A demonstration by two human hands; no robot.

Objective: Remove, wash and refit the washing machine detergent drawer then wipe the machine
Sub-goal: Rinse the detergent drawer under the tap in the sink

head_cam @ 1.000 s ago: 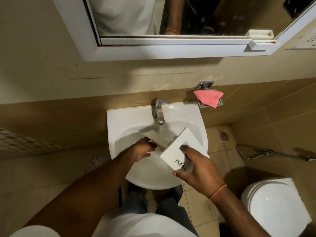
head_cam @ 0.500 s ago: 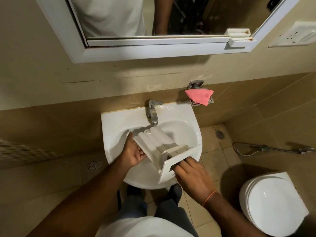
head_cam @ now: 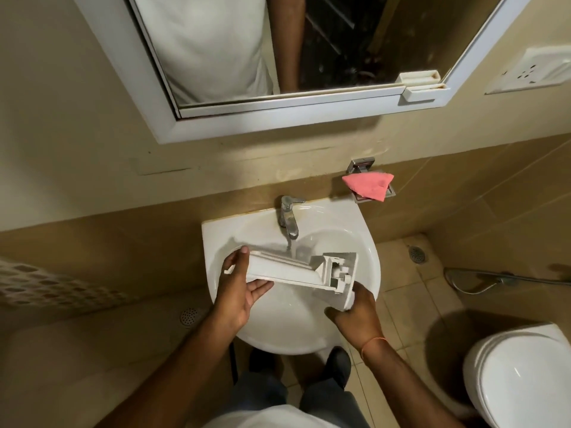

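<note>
The white detergent drawer [head_cam: 290,270] lies crosswise over the white basin [head_cam: 361,239], its underside up. A thin stream of water falls from the chrome tap [head_cam: 288,216] onto the drawer's middle. My left hand [head_cam: 238,288] holds the drawer's back end, thumb on top and fingers under it. My right hand [head_cam: 355,310] grips the front panel end at the lower right. The washing machine is out of view.
A pink cloth [head_cam: 369,185] lies on a metal soap dish on the wall right of the tap. A white toilet [head_cam: 519,378] stands at the lower right, a hose [head_cam: 482,279] along the right wall. A framed mirror [head_cam: 278,57] hangs above.
The drawer has been turned from front panel facing me to underside up and swung level across the basin. My left hand shifted to its back end; water now falls on it.
</note>
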